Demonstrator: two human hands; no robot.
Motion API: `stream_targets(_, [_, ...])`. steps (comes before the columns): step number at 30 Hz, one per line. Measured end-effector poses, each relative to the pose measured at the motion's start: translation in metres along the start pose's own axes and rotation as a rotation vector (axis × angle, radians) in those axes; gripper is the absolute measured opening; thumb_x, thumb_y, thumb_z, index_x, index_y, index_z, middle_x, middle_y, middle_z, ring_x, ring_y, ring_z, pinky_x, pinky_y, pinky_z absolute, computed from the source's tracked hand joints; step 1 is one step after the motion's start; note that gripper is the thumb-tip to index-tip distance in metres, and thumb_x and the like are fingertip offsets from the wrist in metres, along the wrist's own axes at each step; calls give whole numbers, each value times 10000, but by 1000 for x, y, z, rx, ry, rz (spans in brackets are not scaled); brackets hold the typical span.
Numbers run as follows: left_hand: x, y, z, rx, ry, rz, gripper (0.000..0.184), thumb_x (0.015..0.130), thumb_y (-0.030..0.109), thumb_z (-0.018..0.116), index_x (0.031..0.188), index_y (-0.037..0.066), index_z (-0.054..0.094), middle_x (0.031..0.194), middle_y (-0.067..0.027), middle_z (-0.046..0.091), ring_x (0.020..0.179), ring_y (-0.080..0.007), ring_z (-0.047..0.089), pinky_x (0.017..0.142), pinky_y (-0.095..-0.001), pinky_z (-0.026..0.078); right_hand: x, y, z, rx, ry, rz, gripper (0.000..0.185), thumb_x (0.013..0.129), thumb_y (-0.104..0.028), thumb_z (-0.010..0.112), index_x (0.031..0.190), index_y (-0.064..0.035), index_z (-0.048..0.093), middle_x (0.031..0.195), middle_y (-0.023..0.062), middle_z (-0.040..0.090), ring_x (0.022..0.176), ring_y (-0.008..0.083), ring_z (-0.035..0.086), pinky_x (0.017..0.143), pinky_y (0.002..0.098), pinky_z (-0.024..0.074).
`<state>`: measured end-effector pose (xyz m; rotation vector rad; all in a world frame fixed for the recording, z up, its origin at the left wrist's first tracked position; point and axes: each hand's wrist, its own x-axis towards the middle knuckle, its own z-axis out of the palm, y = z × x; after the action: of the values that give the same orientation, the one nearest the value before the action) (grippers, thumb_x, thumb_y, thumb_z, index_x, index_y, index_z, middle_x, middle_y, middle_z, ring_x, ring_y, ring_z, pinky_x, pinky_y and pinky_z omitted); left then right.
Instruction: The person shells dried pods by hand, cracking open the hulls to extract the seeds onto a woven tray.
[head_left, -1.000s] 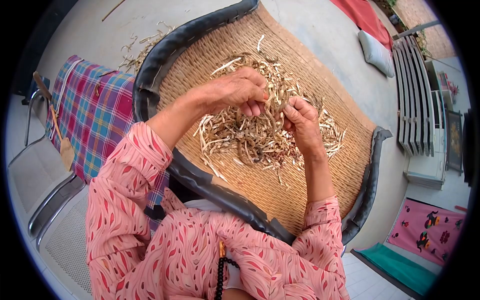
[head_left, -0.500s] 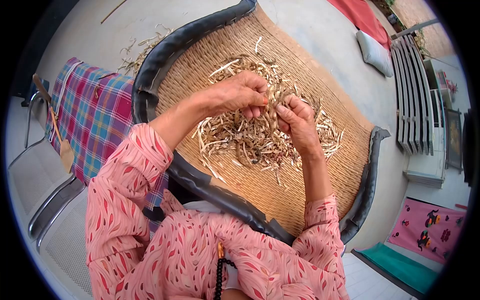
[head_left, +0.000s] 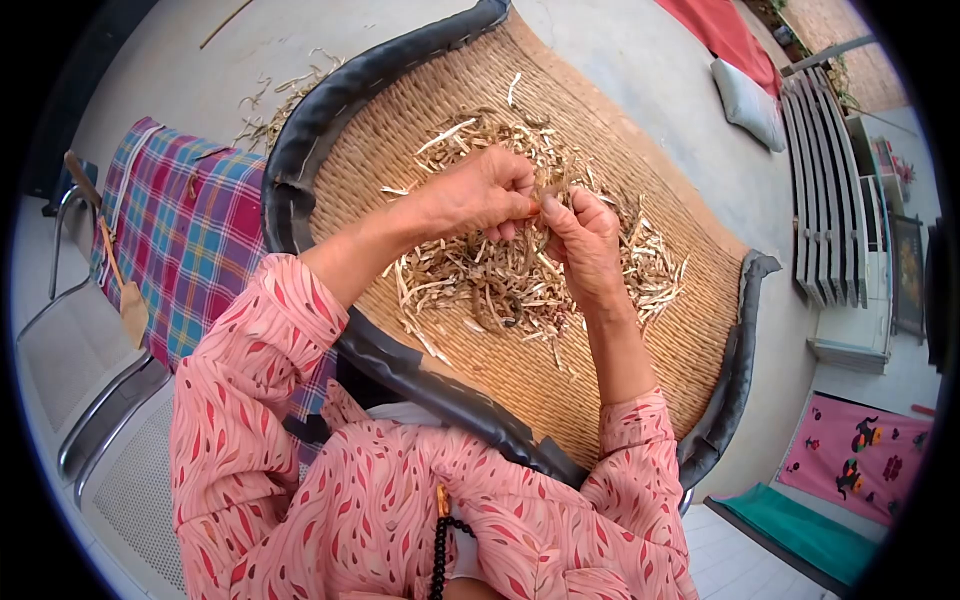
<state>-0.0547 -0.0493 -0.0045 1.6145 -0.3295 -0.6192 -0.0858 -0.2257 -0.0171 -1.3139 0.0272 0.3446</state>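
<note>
A woven tray (head_left: pixel 500 385) with a black rim lies in front of me, bearing a heap of dry, twisted pods (head_left: pixel 510 285) with some small reddish beans among them. Above the heap, my left hand (head_left: pixel 485 195) is closed, its fingertips pinching a dry pod. My right hand (head_left: pixel 585 240) is closed too, thumb against fingers, on the same pod or one beside it. The two hands' fingertips nearly meet, and the pod between them is mostly hidden.
More pods (head_left: pixel 270 125) lie on the floor beyond the tray's left rim. A plaid cloth (head_left: pixel 190 220) hangs over a metal chair (head_left: pixel 70 330) at the left. A pillow (head_left: pixel 747 105), a red cloth (head_left: pixel 730 35) and stacked slatted panels (head_left: pixel 825 190) are at the right.
My right hand has moved slightly left and now sits closer to my left hand. My left hand has shifted a little downward. Both stay closed.
</note>
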Motion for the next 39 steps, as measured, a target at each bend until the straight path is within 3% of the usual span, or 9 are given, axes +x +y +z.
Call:
stream_targets(3, [-1,-4,5,104,40,26,187,828,98,608,679,32,516,587,-5,544,497,-68,551,403,-204,420,2,9,-1,-76,55,-31,124,846,-161,639,835,-50,583,626,-64,485,477,-6,359,406,156,255])
stream_targets(9, [0,11,-9,328,72,9,169,790,117,655,714,18,540,636,-5,547,599,-85,542,519,-233,450,2,7,-8,-66,-31,-3,103,833,-141,646,857,-48,607,617,-78,473,488,-3,362,419,159,258])
stream_targets(12, [3,6,-17,268,234,333,150,778,122,673,805,2,587,707,-10,558,682,-88,524,601,-243,452,-4,-4,-5,-187,-87,26,113,824,-140,653,867,-43,616,616,-80,470,494,4,365,429,169,267])
stream_targets(13, [4,3,-15,264,227,337,154,776,108,669,862,-7,614,755,-11,560,720,-88,515,633,-244,440,-5,-5,-5,-190,-110,24,122,822,-147,656,873,-42,619,615,-80,469,494,5,364,431,172,268])
stream_targets(16, [2,4,-11,269,24,308,123,786,88,647,839,-19,618,719,-6,555,689,-81,512,613,-235,436,-4,-4,-4,-168,-155,30,144,820,-164,660,885,-41,625,613,-80,469,493,9,360,433,177,264])
stream_targets(26, [0,1,-14,244,147,279,163,846,140,564,799,-14,588,678,-16,560,650,-68,513,565,-215,429,-4,-4,-4,23,-176,134,134,826,-148,649,900,-44,610,625,-78,491,467,7,340,418,170,249])
stream_targets(29, [-4,10,-15,-40,128,100,139,841,118,570,813,-14,601,685,-19,572,652,-69,535,561,-217,443,-4,-4,-5,53,-152,149,129,824,-139,649,905,-47,607,636,-79,500,467,2,338,420,165,251])
stream_targets(35, [0,4,-16,99,-21,107,103,800,47,590,870,-19,625,669,-17,570,600,-71,531,528,-210,439,0,1,-10,26,-156,89,104,819,-128,649,880,-55,607,620,-82,487,470,4,341,423,168,253])
stream_targets(39, [1,5,-16,197,-82,135,72,787,57,582,803,-10,600,630,-4,534,567,-63,498,501,-213,413,0,4,-12,-23,-139,66,81,817,-118,642,858,-59,605,609,-82,477,466,6,338,423,169,248])
